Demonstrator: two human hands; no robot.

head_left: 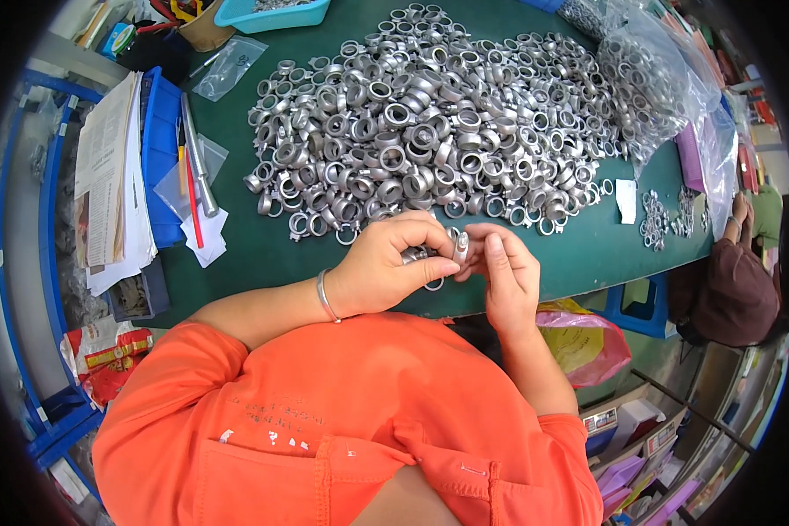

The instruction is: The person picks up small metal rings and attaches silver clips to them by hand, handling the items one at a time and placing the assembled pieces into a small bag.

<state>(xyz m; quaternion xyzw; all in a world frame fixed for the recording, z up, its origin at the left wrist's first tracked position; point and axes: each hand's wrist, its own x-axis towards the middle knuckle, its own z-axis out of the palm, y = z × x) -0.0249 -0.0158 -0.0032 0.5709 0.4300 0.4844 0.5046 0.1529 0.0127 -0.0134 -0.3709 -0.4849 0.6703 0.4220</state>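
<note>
My left hand (393, 261), with a bangle (327, 296) on its wrist, pinches a small silver-grey metal ring (461, 246) between thumb and fingers. More metal rings show below its palm, partly hidden by the fingers. Close on the other side of the pinched ring is my right hand (508, 273), its fingers loosely curled toward it and its thumb raised apart. The fingertips seem to touch the ring's side. Just beyond both hands, a large heap of similar metal rings (412, 114) spreads over the green tabletop (228, 289).
A clear plastic bag (649, 79) of rings lies at the far right, near small ring clusters (654, 221) and a white paper slip (626, 202). Papers (105, 175), a blue tray (159, 158) and pens (191, 197) are left. Another person (732, 289) sits at right.
</note>
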